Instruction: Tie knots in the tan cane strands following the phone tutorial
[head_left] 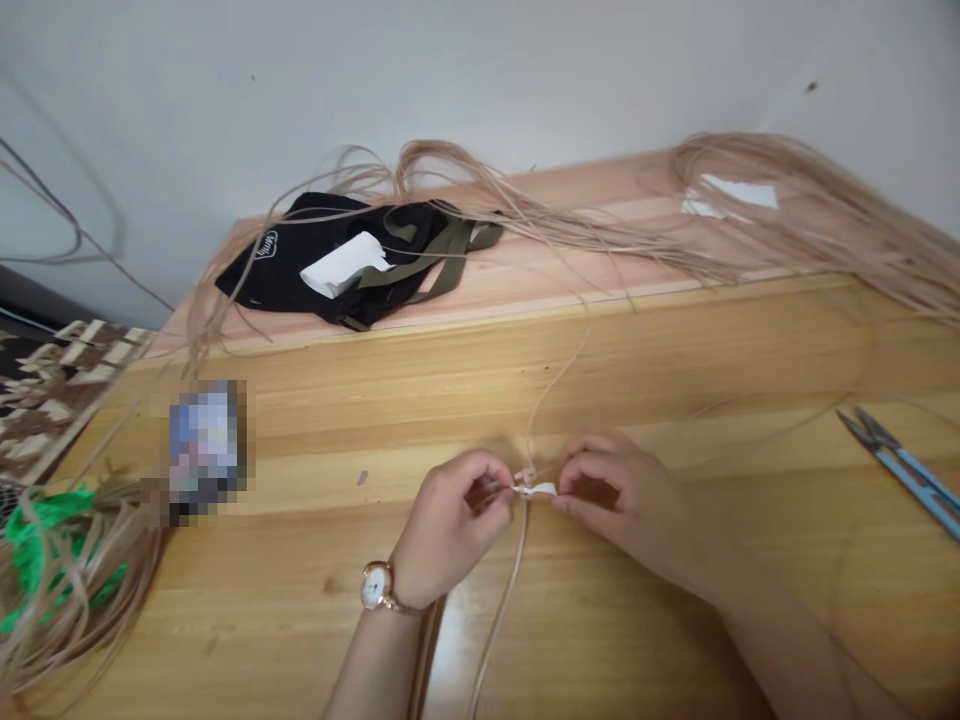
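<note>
My left hand, with a watch on its wrist, and my right hand meet over the wooden table. Both pinch the ends of a small white piece, fingers closed. A thin tan rattan strand passes under this piece, running toward me and away toward the far bundle. What exactly the white piece is I cannot make out.
A black bag with olive straps and a white paper lies at the back left. Long tan strands spread along the far edge and right. Blue snips lie at right. More strands with green ties sit at left.
</note>
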